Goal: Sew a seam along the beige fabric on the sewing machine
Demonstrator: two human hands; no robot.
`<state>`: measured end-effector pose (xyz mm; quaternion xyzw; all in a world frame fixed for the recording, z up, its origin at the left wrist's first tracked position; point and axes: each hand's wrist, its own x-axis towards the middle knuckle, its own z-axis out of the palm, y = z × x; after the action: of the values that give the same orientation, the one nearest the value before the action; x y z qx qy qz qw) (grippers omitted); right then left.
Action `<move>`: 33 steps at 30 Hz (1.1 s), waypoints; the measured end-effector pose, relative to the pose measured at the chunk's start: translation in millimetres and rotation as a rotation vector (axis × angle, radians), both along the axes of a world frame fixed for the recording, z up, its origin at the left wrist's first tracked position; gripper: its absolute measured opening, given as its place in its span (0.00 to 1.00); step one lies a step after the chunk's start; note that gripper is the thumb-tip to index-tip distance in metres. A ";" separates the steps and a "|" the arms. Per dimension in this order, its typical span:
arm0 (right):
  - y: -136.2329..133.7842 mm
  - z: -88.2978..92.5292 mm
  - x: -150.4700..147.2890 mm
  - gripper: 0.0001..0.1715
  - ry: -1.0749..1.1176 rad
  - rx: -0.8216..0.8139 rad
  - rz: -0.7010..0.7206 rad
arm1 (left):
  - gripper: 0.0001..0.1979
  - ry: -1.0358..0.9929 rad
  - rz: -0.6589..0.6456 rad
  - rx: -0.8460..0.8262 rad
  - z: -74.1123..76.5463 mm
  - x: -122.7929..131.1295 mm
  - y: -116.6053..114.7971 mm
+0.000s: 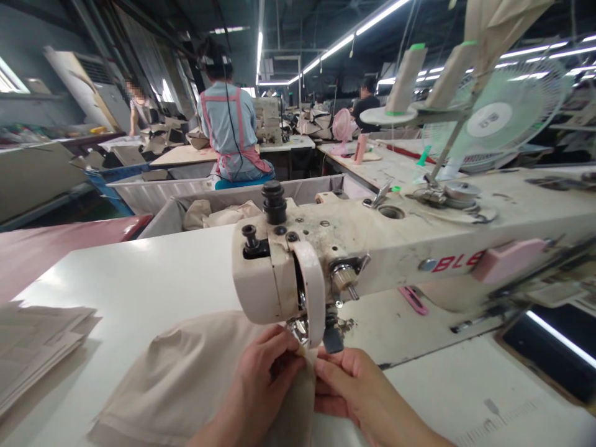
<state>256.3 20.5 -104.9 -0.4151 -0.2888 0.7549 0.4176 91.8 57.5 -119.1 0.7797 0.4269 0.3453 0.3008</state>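
A beige fabric piece [181, 372] lies on the white table under the head of a sewing machine [265, 273]. My left hand [263, 379] pinches the fabric close to the presser foot [300, 329], its fingers bent and closed. On the other side of the fabric edge, my right hand [349, 385] grips that edge between thumb and fingers, just below the machine's needle area. The needle itself is hidden behind the white guard and my fingers.
Stacked beige fabric pieces [41, 347] lie at the left. A phone-like dark device [554, 354] and pink thread snips [413, 300] are on the right. Behind the machine stand a fabric-filled bin [162, 217], thread cones [405, 77] and a fan [493, 118]. A person [230, 118] sits ahead.
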 end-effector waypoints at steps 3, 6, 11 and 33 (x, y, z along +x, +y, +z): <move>3.3 -4.8 -1.5 0.23 -0.101 0.019 -0.044 | 0.04 0.022 -0.001 -0.030 5.2 2.8 0.7; 4.9 -7.1 -2.8 0.19 -0.155 0.006 -0.075 | 0.03 0.019 0.012 -0.100 6.8 6.3 1.1; 4.5 -5.3 -3.2 0.17 -0.149 -0.006 -0.091 | 0.03 -0.004 0.007 -0.127 1.7 8.6 1.2; 4.1 -6.2 -7.6 0.19 -0.278 0.024 -0.121 | 0.06 0.157 -0.142 -0.133 15.2 -4.7 15.8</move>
<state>248.7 24.5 -111.2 -0.5273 -0.3272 0.6602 0.4232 87.1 73.3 -103.9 0.8109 0.4149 0.2321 0.3412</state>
